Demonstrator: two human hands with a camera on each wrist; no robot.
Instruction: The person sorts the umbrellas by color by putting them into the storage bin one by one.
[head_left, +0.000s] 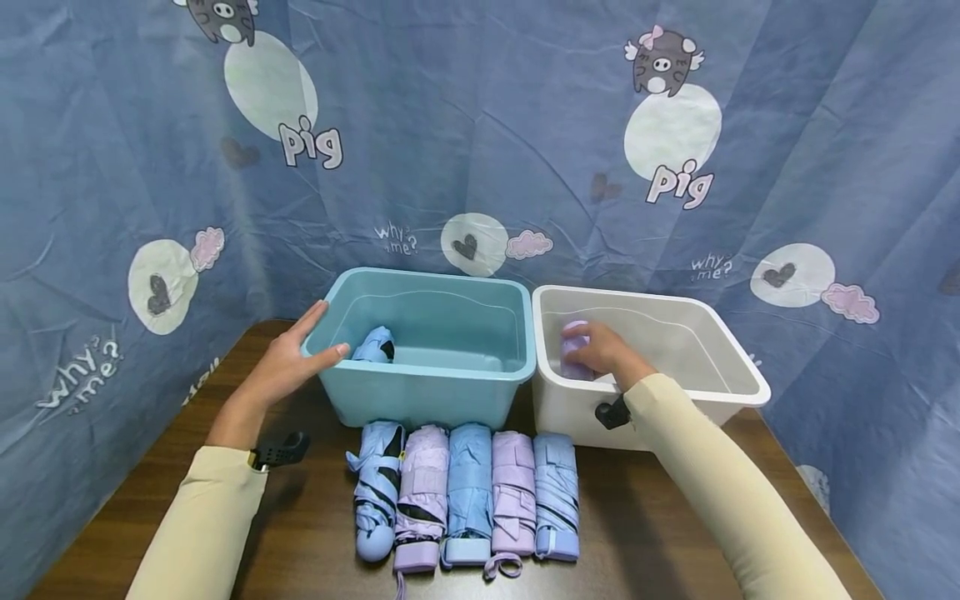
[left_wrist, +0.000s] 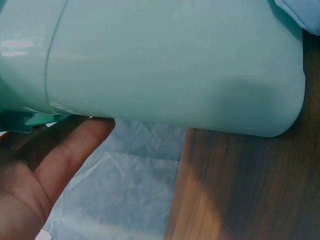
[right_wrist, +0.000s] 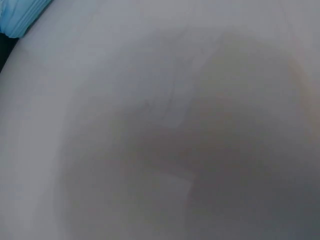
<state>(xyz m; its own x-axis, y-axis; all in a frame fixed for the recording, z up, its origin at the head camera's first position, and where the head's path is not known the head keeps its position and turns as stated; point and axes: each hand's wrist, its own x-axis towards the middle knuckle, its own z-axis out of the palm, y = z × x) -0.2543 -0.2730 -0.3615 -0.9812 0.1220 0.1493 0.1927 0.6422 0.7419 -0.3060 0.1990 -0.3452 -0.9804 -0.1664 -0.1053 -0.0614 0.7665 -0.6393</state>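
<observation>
My left hand (head_left: 281, 362) rests on the left end of a teal bin (head_left: 423, 392), its fingers and thumb extended at the rim. In the left wrist view, its fingers touch the bin's outer wall (left_wrist: 165, 65) from below. A folded blue umbrella (head_left: 371, 344) lies inside at the left. My right hand (head_left: 606, 350) reaches into the white bin (head_left: 585, 417) and grips a purple folded umbrella (head_left: 572, 367) near its left end; the fingers partly hide it. The right wrist view shows mostly the white bin's blurred, shadowed wall (right_wrist: 150, 75).
Several folded umbrellas lie side by side before the bins: blue (head_left: 377, 487), purple (head_left: 422, 492), blue (head_left: 470, 487), purple (head_left: 513, 492), blue (head_left: 557, 492). The wooden table (head_left: 315, 533) ends at a blue printed cloth (head_left: 480, 125) behind the bins.
</observation>
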